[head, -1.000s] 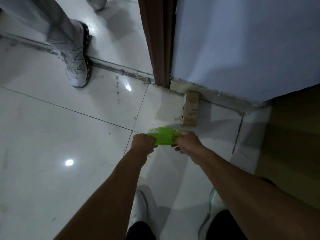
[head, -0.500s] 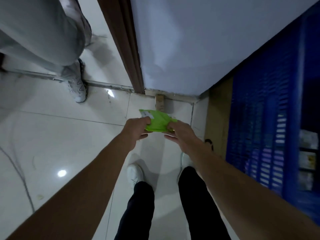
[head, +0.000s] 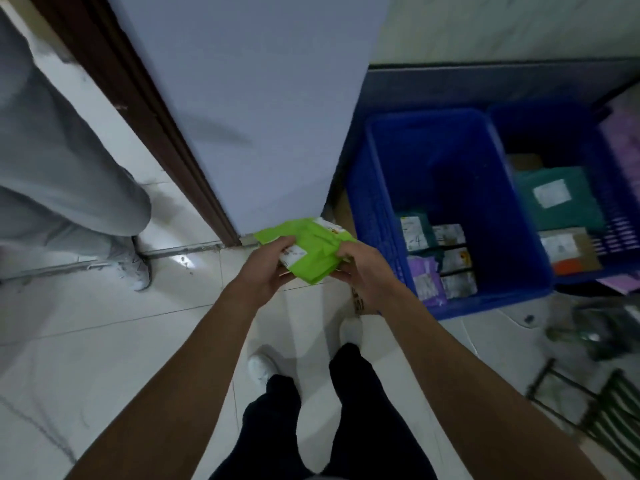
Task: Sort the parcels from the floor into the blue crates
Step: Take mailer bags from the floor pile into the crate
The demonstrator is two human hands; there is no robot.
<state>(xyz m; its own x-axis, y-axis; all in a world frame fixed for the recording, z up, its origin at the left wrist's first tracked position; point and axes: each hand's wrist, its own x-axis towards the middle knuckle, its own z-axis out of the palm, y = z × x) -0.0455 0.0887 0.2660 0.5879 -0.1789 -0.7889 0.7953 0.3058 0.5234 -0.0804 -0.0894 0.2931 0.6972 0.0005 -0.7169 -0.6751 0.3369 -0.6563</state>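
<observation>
Plainly, the main risk is the choice: the near crate [head: 450,161] and the far crate [head: 540,133], both blue, sit at two o'clock, each holding parcels [head: 450,237], so a hurried toss could land wrong or clip a rim. The green parcel [head: 315,251] hangs over the floor [head: 173,323] at twelve o'clock, short of the crates. The left hand [head: 263,271] and right hand [head: 363,268] grip its ends, fingers [head: 346,251] curled on crumpled wrap that may slip.

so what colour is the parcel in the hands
Bright green, with white labels, seen in the head view: the parcel is gripped by the left hand and right hand.
</observation>
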